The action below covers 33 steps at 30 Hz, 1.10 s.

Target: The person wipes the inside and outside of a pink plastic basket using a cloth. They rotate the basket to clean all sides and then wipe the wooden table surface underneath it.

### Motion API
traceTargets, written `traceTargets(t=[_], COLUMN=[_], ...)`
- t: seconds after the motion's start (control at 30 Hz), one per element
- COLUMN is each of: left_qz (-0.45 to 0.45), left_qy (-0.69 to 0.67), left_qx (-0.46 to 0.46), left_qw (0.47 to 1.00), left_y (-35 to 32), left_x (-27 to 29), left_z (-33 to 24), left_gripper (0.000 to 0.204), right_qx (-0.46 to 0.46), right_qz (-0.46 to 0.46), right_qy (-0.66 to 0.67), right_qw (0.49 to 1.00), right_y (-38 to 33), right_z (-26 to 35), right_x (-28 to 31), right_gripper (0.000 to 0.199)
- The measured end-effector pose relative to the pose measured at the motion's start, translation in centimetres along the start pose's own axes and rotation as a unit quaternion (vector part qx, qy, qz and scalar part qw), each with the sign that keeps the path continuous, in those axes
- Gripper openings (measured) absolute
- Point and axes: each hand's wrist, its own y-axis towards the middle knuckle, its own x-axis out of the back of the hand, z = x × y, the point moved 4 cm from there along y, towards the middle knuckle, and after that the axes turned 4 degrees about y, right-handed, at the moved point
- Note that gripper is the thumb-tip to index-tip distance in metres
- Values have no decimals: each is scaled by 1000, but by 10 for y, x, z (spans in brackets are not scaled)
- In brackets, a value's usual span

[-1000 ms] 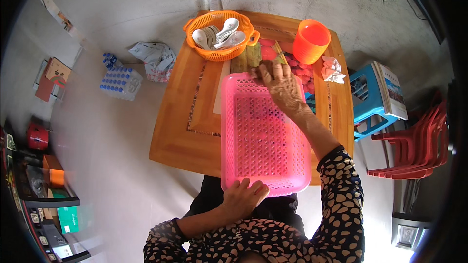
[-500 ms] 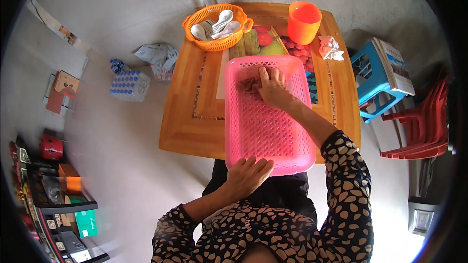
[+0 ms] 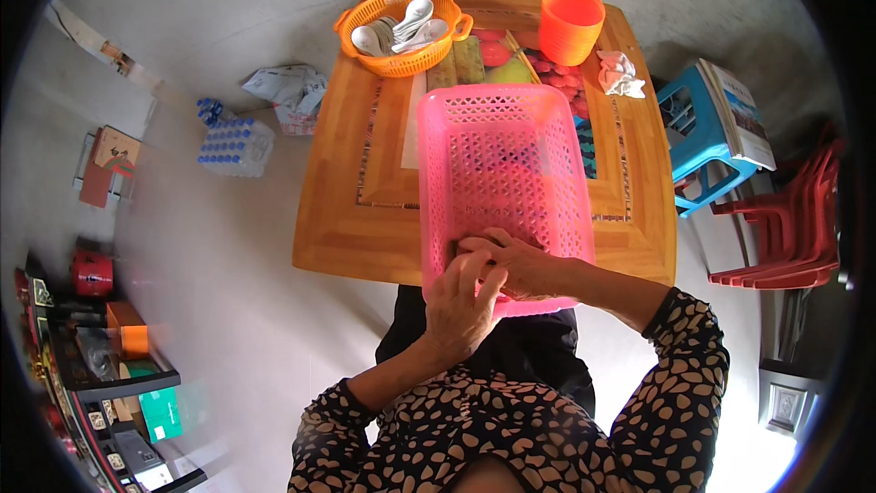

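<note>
A pink perforated plastic basket (image 3: 431, 183) lies over the front edge of the wooden table, its near end toward my body. My left hand (image 3: 461, 310) is closed over the basket's near rim, its fingers reaching inward. Inside the near end, my right hand (image 3: 518, 267) presses down with bent fingers, right beside the left one. A brown cloth is bunched under the right hand; hardly any of it shows. The two hands overlap slightly, so the left fingertips are partly hidden.
On the table's far side stand an orange colander (image 3: 401, 61) with white spoons and an orange stacked cup set (image 3: 571, 27). A crumpled tissue (image 3: 620, 74) lies at the right. Beside the table are a blue stool (image 3: 703, 137), red stacked chairs (image 3: 789, 228) and packed bottles (image 3: 235, 148).
My right hand has drawn the cloth from the basket's far end to its near end, next to my left hand. The left fingers now reach further over the rim.
</note>
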Motion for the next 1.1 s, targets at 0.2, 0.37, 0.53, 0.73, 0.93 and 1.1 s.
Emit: traceTargets(t=[0.2,0.37,0.53,0.73,0.93,1.1], left_qz=[46,159,196,122,66,40], left_qy=[20,42,99,115,101,52], left_qx=[21,-77,-51,-45,-23,-16], left_qw=[999,983,974,985,992,998], left_y=[-9,-14,-15,-12,-8,-5], left_x=[-8,-10,-15,-16,-16,-7], left_z=[8,2,0,2,2,2], left_gripper=[35,19,16,18,39,59], right_qx=[-179,-217,-300,-298,-221,-268], right_qz=[200,-94,57,149,111,235], right_qy=[348,-305,-385,-208,-41,342], right_qw=[898,922,871,920,968,869], right_y=[13,3,9,4,-4,3], right_z=[-9,-75,-49,-1,13,22], right_x=[73,74,60,47,40,72], right_gripper=[20,31,38,38,23,23])
